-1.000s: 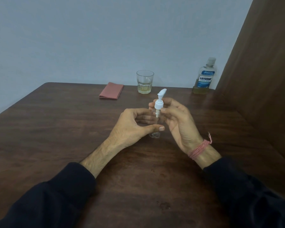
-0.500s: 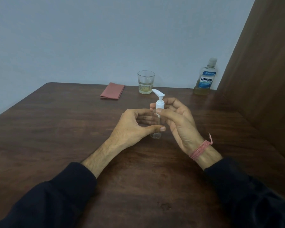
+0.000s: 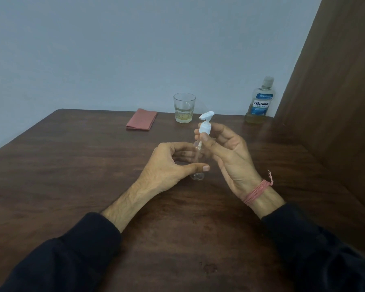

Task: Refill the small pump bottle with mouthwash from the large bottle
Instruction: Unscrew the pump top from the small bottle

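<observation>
a clear small pump bottle (image 3: 197, 163) stands at frame centre on the dark wooden surface (image 3: 72, 165), the left hand (image 3: 173, 163) curled round its body, the right hand (image 3: 226, 152) pinching its white pump head (image 3: 205, 125). upper right, the large mouthwash bottle (image 3: 260, 102) stands capped; a glass (image 3: 184, 108) and folded pink cloth (image 3: 141, 122) sit upper centre.

Single head-worn view, looking forward and down, close over table (image 3: 72, 165)

on the table (image 3: 72, 186), cloth (image 3: 141, 122) left of glass (image 3: 184, 108), large bottle (image 3: 259, 102) far right.
</observation>
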{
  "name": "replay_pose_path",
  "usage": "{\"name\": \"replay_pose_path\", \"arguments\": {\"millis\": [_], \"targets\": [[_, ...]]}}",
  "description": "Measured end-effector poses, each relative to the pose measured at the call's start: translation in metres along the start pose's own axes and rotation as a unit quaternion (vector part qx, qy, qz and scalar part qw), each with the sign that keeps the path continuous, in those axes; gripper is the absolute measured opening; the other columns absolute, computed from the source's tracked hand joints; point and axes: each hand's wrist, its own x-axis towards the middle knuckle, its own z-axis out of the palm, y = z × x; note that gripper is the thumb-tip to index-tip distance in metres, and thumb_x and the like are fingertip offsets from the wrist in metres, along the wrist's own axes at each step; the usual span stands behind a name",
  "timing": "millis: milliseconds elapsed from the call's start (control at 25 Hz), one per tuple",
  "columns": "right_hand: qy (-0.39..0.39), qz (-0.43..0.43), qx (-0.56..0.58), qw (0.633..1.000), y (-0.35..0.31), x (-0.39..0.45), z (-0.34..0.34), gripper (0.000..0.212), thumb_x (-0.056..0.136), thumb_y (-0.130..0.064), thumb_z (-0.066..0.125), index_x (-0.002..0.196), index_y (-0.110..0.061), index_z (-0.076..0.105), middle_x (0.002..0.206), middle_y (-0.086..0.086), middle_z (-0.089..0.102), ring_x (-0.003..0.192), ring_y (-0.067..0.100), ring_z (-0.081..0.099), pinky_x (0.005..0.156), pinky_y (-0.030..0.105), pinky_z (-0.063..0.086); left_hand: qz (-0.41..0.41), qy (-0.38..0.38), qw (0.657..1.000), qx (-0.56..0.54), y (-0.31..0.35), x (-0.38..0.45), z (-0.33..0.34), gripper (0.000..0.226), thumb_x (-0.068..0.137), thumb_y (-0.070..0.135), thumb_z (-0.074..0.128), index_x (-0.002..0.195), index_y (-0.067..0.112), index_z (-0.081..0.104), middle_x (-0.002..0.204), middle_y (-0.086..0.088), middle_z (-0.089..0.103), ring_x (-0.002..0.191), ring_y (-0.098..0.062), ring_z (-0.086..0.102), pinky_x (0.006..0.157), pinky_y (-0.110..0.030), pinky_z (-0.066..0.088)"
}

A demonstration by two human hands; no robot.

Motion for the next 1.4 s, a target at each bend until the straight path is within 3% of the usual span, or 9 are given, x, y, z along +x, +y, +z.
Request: {"name": "replay_pose_path", "arguments": {"millis": [120,280,400,520,800,920,1160,1400], "targets": [[-0.005,-0.002,0.045,0.999,-0.010,0.001,0.000,0.032,0.089,-0.029,0.083,0.121,-0.024,0.081,0.125,0.007,0.078,0.108,0.017,0.073,0.098,0.042,0.061,0.004,0.001,1.000,-0.002,-0.002,0.000,0.001,0.063,0.069,0.064,0.101,0.121,0.031,0.087,0.111,0.015,0.088,0.109,-0.004,0.084,0.112,-0.044,0.063],[0.020,0.006,0.158,0.987,-0.030,0.007,-0.015,0.028,0.094,-0.020,0.072,0.121,-0.021,0.079,0.120,0.002,0.075,0.116,0.017,0.068,0.104,0.040,0.056,0.004,-0.003,1.000,-0.023,-0.002,0.000,0.001,0.064,0.062,0.071,0.102,0.116,0.039,0.087,0.111,0.015,0.088,0.106,-0.005,0.085,0.109,-0.042,0.065],[0.052,0.012,0.229,0.972,-0.044,0.011,-0.034,0.019,0.106,-0.022,0.065,0.121,-0.019,0.077,0.105,-0.004,0.074,0.102,0.013,0.070,0.097,0.034,0.058,0.005,-0.003,1.000,-0.027,-0.003,0.000,0.001,0.069,0.061,0.074,0.101,0.116,0.035,0.087,0.111,0.014,0.088,0.106,-0.006,0.086,0.109,-0.042,0.065],[0.101,0.019,0.223,0.969,-0.046,0.015,-0.052,0.020,0.110,-0.024,0.062,0.123,-0.015,0.075,0.099,-0.006,0.074,0.091,0.008,0.070,0.090,0.029,0.059,0.003,0.001,1.000,-0.016,-0.002,0.000,0.001,0.071,0.060,0.077,0.098,0.116,0.035,0.086,0.112,0.017,0.088,0.106,-0.004,0.085,0.107,-0.040,0.065],[0.132,0.048,0.073,0.987,-0.035,0.016,-0.073,0.036,0.087,-0.022,0.082,0.122,-0.016,0.077,0.101,0.003,0.081,0.078,0.006,0.071,0.063,0.020,0.057,-0.001,0.035,0.999,0.025,-0.001,0.000,0.000,0.051,0.076,0.048,0.104,0.121,0.033,0.086,0.111,0.023,0.087,0.105,0.003,0.083,0.107,-0.037,0.066],[0.137,0.085,-0.049,0.986,-0.025,0.014,-0.075,0.042,0.085,-0.021,0.088,0.124,-0.013,0.078,0.107,0.013,0.083,0.078,0.010,0.075,0.064,0.023,0.061,-0.012,0.052,0.998,0.043,-0.001,0.002,0.000,0.055,0.075,0.048,0.105,0.123,0.032,0.085,0.112,0.027,0.085,0.104,0.006,0.082,0.108,-0.035,0.065],[0.130,0.155,-0.220,0.954,-0.013,0.011,-0.076,0.035,0.083,-0.019,0.093,0.116,-0.015,0.080,0.092,0.008,0.085,0.079,0.020,0.082,0.066,0.026,0.065,-0.017,0.060,0.997,0.047,-0.001,0.001,0.000,0.060,0.070,0.054,0.103,0.123,0.034,0.084,0.112,0.028,0.085,0.104,0.006,0.082,0.108,-0.036,0.065],[0.108,0.143,-0.422,0.889,0.001,0.008,-0.069,0.023,0.079,-0.024,0.097,0.096,-0.022,0.082,0.070,-0.005,0.080,0.062,0.012,0.079,0.056,0.026,0.064,-0.025,0.060,0.996,0.056,-0.001,0.001,-0.001,0.061,0.073,0.046,0.106,0.127,0.034,0.081,0.112,0.026,0.086,0.104,0.006,0.082,0.107,-0.033,0.064]]}}
